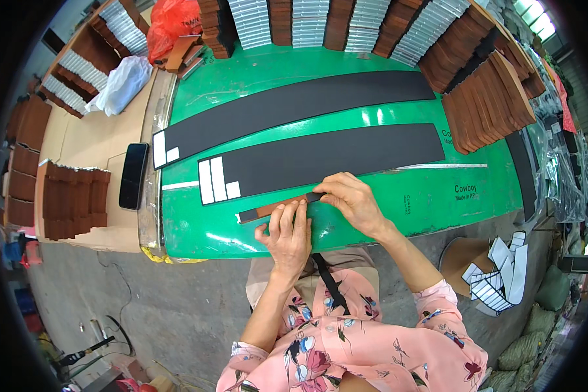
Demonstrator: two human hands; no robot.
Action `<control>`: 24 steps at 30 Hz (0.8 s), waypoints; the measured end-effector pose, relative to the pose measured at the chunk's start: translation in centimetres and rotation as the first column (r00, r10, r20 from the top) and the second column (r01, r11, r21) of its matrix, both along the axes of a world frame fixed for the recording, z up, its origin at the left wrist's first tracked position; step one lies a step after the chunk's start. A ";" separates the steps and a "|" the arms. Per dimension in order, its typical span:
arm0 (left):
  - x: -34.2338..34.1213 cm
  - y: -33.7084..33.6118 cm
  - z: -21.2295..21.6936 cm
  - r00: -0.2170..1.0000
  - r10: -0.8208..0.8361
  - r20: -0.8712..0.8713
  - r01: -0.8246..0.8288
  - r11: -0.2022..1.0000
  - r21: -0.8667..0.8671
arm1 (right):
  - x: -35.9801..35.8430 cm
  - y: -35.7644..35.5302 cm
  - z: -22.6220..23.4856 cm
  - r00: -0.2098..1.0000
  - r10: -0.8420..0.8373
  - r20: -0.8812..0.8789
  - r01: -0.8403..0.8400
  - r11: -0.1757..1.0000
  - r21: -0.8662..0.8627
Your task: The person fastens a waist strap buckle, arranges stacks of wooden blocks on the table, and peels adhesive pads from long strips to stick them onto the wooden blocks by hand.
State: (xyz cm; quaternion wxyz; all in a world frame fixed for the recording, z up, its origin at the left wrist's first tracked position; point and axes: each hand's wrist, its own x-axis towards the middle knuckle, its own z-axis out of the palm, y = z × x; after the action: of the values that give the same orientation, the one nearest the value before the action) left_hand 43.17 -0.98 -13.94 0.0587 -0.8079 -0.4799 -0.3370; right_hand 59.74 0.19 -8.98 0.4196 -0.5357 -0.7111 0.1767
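Observation:
A narrow brown strip (266,210) lies at a slant on the green table mat, close to its front edge. Dark patches cover both of its ends, and a bit of white shows at the left tip. My left hand (287,236) holds the strip down near its middle with bent fingertips. At the strip's right end my right hand (348,201) pinches the small black piece (314,196) between thumb and fingers. Just beyond my hands lies a long black sheet (333,157) with white rectangular stickers (217,181) at its left end.
A second black sheet (300,104) lies farther back. Brown pieces stand in stacks (490,104) at right and along the back, some silvery. On the cardboard-covered surface at left are a phone (133,176) and another brown stack (75,199). A bin (467,261) with white scraps stands at lower right.

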 end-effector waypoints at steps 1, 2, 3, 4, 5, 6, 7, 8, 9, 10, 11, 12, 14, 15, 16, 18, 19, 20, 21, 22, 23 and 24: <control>0.0 0.1 -0.3 1.000 0.003 -0.001 -0.003 1.000 -0.003 | -0.1 0.1 -0.1 1.000 -0.001 -0.009 0.001 1.000 -0.005; -0.1 0.1 -0.5 1.000 -0.014 0.015 0.014 1.000 0.002 | -0.1 0.1 -0.1 1.000 0.002 -0.010 -0.002 1.000 -0.009; -0.2 0.2 -0.6 0.999 -0.030 0.030 0.030 1.000 0.007 | 0.0 0.2 -0.1 1.000 0.012 0.007 -0.012 1.000 -0.011; -0.2 0.2 -0.7 0.999 -0.028 0.029 0.028 1.000 0.004 | 0.0 0.3 -0.1 0.999 0.023 0.024 -0.022 1.000 -0.013; -0.3 0.2 -0.7 0.999 -0.028 0.031 0.028 0.999 0.017 | 0.0 0.3 -0.1 0.999 0.025 0.023 -0.024 1.000 -0.016; -0.2 0.3 -0.8 0.999 -0.030 0.033 0.029 0.999 0.030 | 0.0 0.3 0.0 1.000 0.017 0.005 -0.017 0.999 -0.031; -0.2 0.3 -0.8 0.999 -0.030 0.034 0.029 0.999 0.027 | 0.0 0.3 0.0 1.000 0.010 -0.012 -0.010 0.999 -0.047; -0.2 0.4 -0.9 0.999 -0.030 0.038 0.029 0.999 0.035 | 0.0 0.3 -0.1 1.000 0.010 -0.012 -0.011 0.999 -0.049; -0.2 0.4 -0.9 0.999 -0.030 0.043 0.028 0.999 0.044 | 0.0 0.3 -0.1 1.000 0.012 -0.009 -0.012 0.999 -0.046; -0.1 0.4 -0.9 0.999 -0.029 0.043 0.027 0.999 0.041 | 0.1 0.3 -0.2 1.000 0.014 -0.006 -0.014 0.999 -0.042; -0.1 0.4 -0.9 0.998 -0.032 0.047 0.030 0.999 0.036 | 0.1 0.3 -0.2 1.000 0.015 -0.006 -0.015 0.999 -0.045; -0.1 0.4 -1.0 0.998 -0.035 0.050 0.033 0.999 0.032 | 0.1 0.3 -0.2 1.000 0.016 0.000 -0.016 0.999 -0.040; -0.1 0.4 -1.0 0.998 -0.035 0.051 0.033 0.999 0.029 | 0.1 0.4 -0.3 1.000 0.018 0.006 -0.018 0.999 -0.037; -0.2 0.4 -1.0 0.998 -0.035 0.052 0.034 0.999 0.028 | 0.1 0.4 -0.2 1.000 0.018 0.010 -0.018 0.999 -0.038; -0.2 0.4 -1.0 0.998 -0.035 0.052 0.033 0.999 0.027 | 0.0 0.4 -0.2 1.000 0.019 0.015 -0.018 0.999 -0.038; -0.2 0.4 -0.9 0.998 -0.032 0.048 0.030 0.999 0.038 | 0.0 0.5 -0.1 1.000 0.020 0.023 -0.019 0.999 -0.030; -0.2 0.4 -0.9 0.998 -0.031 0.048 0.030 0.999 0.037 | -0.1 0.5 -0.1 0.999 0.020 0.030 -0.020 1.000 -0.021; -0.2 0.4 -0.9 0.998 -0.033 0.049 0.032 0.999 0.036 | -0.1 0.5 0.0 0.999 0.021 0.030 -0.020 1.000 -0.021; -0.2 0.4 -0.9 0.998 -0.036 0.051 0.034 0.999 0.034 | -0.1 0.5 0.0 0.999 0.019 0.041 -0.018 1.000 -0.019; -0.1 0.5 -0.7 0.998 -0.036 0.051 0.035 0.999 0.034 | -0.1 0.5 0.0 0.998 0.018 0.052 -0.017 1.000 -0.017; -0.1 0.5 -0.6 0.999 -0.026 0.048 0.024 0.999 0.038 | -0.1 0.5 -0.1 0.999 0.017 0.052 -0.016 1.000 -0.018; 0.0 0.5 -0.5 0.999 -0.016 0.044 0.014 0.999 0.043 | -0.1 0.5 -0.2 0.998 0.017 0.053 -0.016 1.000 -0.010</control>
State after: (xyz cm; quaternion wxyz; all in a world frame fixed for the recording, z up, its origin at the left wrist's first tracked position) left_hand 43.15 -0.46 -14.41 0.0629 -0.8022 -0.4677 -0.3657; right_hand 59.68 0.71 -9.14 0.3967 -0.5363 -0.7255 0.1693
